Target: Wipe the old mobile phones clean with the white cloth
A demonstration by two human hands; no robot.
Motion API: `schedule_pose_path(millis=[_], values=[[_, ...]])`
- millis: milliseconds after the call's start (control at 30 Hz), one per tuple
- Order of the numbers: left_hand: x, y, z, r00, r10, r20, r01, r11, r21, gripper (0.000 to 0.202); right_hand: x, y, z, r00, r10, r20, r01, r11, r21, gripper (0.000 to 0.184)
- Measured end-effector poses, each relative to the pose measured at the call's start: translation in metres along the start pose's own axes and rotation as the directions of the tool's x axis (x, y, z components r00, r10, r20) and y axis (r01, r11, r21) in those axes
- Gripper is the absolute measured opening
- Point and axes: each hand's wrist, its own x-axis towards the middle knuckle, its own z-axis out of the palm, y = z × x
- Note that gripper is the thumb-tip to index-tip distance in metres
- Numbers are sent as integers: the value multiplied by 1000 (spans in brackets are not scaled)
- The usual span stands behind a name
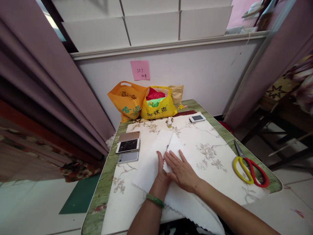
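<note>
A white cloth (146,173) with a scalloped edge lies over the patterned table cover, its near end hanging toward my lap. My right hand (182,171) rests flat on the cloth, fingers stretched out toward the far left. Close against it, my left hand (162,169) stands on its edge with the thumb stretched up; its other fingers are mostly hidden by the right hand. A green bangle (155,200) circles the left wrist. Just beyond the fingertips is a small dark spot (167,147) on the cloth, too small to make out.
Several phones (127,146) lie at the left, and a white phone (197,118) at the back right. A small bottle (169,122) stands behind the cloth. Red-and-yellow scissors (249,169) lie at the right edge. Orange (128,101) and yellow (158,109) bags stand at the back.
</note>
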Motion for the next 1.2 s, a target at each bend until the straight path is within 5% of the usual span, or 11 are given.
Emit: schedule_pose_path(millis=[100,233,400,600,800,933,1200], values=[[0,-1,4,995,-15,98,20,999,-47,50,16,1,0,999,14,35,-17,996,86,60],[5,-2,10,984,8,176,-16,999,45,45,31,21,6,983,185,13,-183,959,216,56],[7,-6,13,991,66,117,-86,982,169,30,27,43,17,872,477,-109,-376,796,474,77],[5,-13,16,966,195,168,-237,927,289,30,21,56,15,856,483,-182,-238,682,691,55],[4,-25,21,931,271,243,-361,767,530,44,16,64,1,871,479,-110,-160,488,858,53],[3,-31,19,913,282,295,-409,633,658,51,16,62,0,791,590,-162,-166,462,871,46],[-5,-30,15,900,227,373,-435,545,717,58,15,61,6,659,748,-84,-214,293,932,51]])
